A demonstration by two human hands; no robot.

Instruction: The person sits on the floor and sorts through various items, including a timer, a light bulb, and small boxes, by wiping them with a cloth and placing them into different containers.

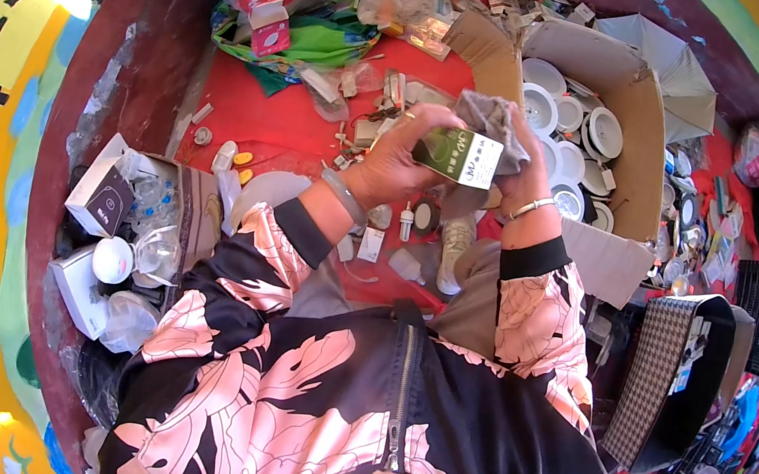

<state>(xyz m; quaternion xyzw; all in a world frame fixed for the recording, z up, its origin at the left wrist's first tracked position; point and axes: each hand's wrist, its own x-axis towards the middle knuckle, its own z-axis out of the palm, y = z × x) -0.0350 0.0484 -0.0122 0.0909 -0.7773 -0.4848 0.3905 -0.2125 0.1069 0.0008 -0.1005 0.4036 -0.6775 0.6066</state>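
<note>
Sitting over a red floor [268, 121], she keeps the carton [640, 110] of white lamps [586, 131] open at her right. Left hand [390, 166] pinches a green box [460, 155] chest-high; right hand [521, 171] presses a grey cloth [490, 114] to it, seemingly wiping.

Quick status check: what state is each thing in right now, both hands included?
Left hand: closed around the small green-and-white carton, fingers wrapped.
Right hand: gripping the crumpled grey cloth against the carton.
Small green-and-white carton: held up off the floor, flaps shut.
Crumpled grey cloth: bunched, pressed on the carton's top.
Large brown cardboard box: open, holding round white light fittings.
Small white box: lying tilted at the left.
</note>
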